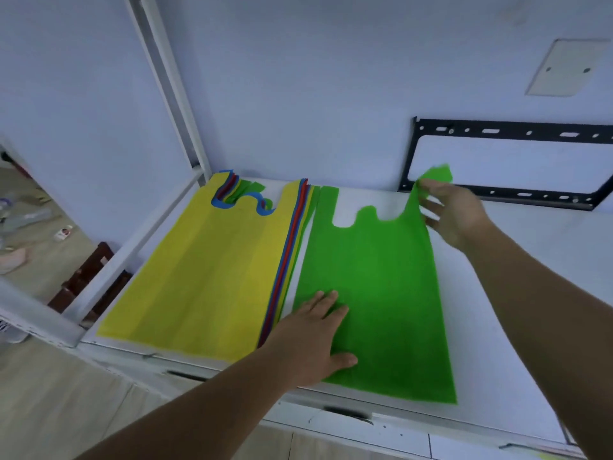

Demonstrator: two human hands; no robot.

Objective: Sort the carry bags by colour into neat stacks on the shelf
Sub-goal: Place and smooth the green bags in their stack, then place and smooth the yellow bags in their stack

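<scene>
A green carry bag (381,287) lies flat on the white shelf (517,293), handles toward the wall. My left hand (315,336) presses flat on its lower left part, fingers spread. My right hand (447,214) pinches the bag's right handle (434,177) and lifts it a little off the shelf. To the left lies a mixed stack (205,270) with a yellow bag on top; edges of blue, red and green bags show along its right side and at the handles.
A black metal bracket (504,131) leans against the back wall behind the green bag. A white upright post (172,91) and side rail (139,247) bound the shelf on the left. Floor with scattered items lies beyond at the left.
</scene>
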